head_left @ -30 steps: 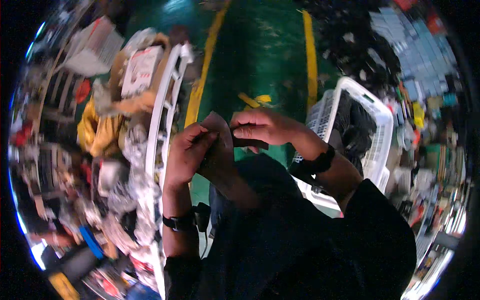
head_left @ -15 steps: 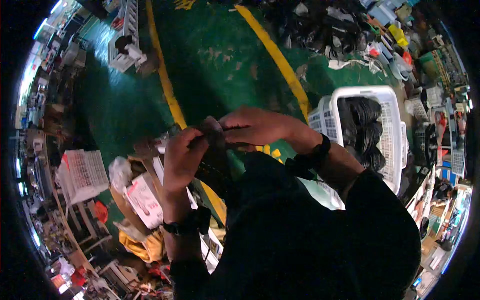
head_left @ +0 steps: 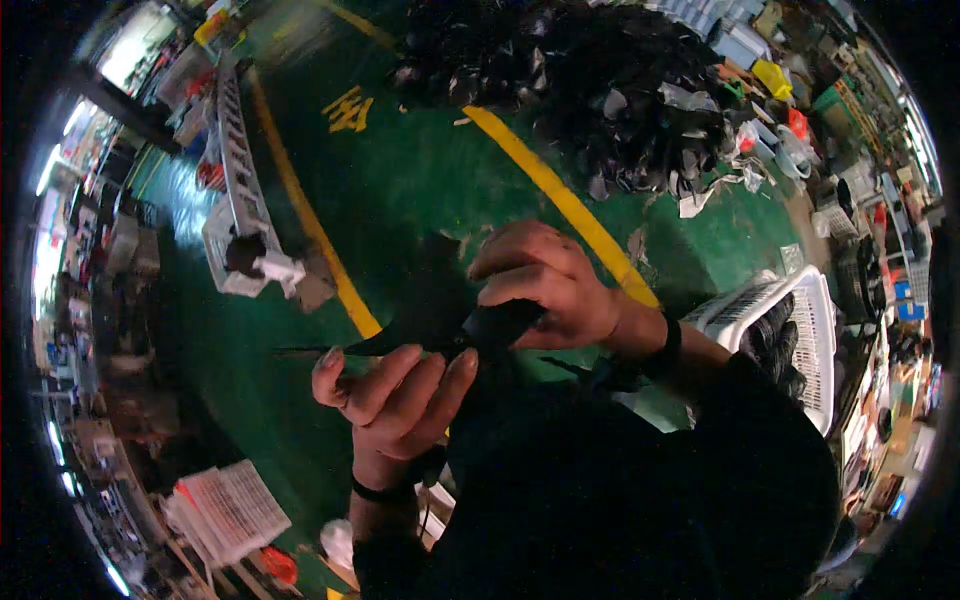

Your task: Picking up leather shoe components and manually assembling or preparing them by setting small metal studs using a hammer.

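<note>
Both hands are on a thin, flexible black piece [head_left: 500,325] in front of my body. Its exact kind is hard to make out against the dark background; a narrow end points left. My left hand [head_left: 400,400] grips its lower edge, fingers curled and fingertips along the top. My right hand [head_left: 555,285] pinches the right part of the piece, fingers bent over it. A dark band goes round each wrist. To the right of my right forearm, a white plastic basket [head_left: 828,350] holds stacked black pieces [head_left: 775,345].
A large heap of black pieces [head_left: 620,90] lies on the green floor [head_left: 420,190] ahead, beside a yellow line [head_left: 560,200]. A long grey-white rack [head_left: 240,160] stands at the far left. A white crate [head_left: 235,510] is at the lower left. Cluttered shelves line both sides.
The view has swung, bringing more of the black heap into sight and shifting the basket down and right. My hands have spread and turned, and the black piece now lies stretched sideways between them.
</note>
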{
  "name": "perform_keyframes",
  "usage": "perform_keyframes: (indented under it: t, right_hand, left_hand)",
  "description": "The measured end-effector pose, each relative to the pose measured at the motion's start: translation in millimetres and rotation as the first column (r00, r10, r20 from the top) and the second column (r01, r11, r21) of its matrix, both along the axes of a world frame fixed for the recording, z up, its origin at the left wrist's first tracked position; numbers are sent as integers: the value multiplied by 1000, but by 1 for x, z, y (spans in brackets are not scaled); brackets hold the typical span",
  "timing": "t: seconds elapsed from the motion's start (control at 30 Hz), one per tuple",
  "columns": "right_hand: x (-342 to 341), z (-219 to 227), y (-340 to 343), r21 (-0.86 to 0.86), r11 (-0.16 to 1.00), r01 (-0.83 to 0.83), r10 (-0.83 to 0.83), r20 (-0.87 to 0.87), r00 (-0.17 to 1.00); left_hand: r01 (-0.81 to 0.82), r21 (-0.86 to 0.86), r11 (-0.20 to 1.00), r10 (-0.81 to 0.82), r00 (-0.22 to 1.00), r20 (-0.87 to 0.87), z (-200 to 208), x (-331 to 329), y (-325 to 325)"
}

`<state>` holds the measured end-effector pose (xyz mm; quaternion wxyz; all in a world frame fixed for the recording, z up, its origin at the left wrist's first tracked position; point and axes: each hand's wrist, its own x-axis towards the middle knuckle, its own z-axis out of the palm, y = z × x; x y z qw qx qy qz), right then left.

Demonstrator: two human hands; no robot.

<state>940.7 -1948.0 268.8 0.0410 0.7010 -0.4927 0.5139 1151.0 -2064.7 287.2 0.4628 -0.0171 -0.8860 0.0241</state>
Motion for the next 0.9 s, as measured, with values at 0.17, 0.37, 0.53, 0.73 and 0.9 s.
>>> perform_keyframes:
  t: [0.17,0.37,0.53,0.73,0.9]
  right_hand:
    - [-64,26,-108,-34,993,115,-118,-105,987]
    - [-161,-7,-270,496,866,61,-96,47,994]
    - [-253,-51,-432,777,621,-103,-170,262,950]
    - [-330,-38,-631,589,691,-420,84,511,855]
    - [-369,-31,-801,661,594,-458,40,545,838]
  left_hand:
    - [111,-56,992,-108,993,52,23,-83,-142]
    - [51,720,692,-396,861,319,-16,-212,-327]
    - [-76,908,411,-402,880,255,-68,-296,-467]
    - [-181,983,20,-229,957,181,-46,-341,-615]
    - [125,873,-472,80,992,-100,-48,-382,-759]
